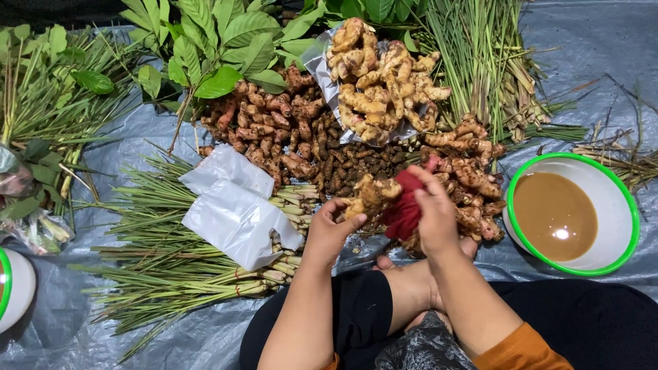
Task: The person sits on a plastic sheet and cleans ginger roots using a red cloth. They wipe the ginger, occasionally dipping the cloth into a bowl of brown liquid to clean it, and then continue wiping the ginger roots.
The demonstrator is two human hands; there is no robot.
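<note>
Grey tarpaulin (589, 55) carries heaps of roots and lemongrass (171, 274). Near the middle, the left hand (329, 229) grips a ginger root (370, 195) steady while the right hand (432, 212), closed on a red cloth (404, 205), presses against it; a bowl of brown water (572, 214) sits right.

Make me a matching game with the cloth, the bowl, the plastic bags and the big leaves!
Things:
1. cloth
2. bowl
3. plastic bags
4. big leaves

Places or colours:
A. lying on the long green stalks
B. red, in the right hand
C. at the top, behind the reddish roots
D. white with a green rim, full of brown liquid

Pairs: 1-B, 2-D, 3-A, 4-C
</note>
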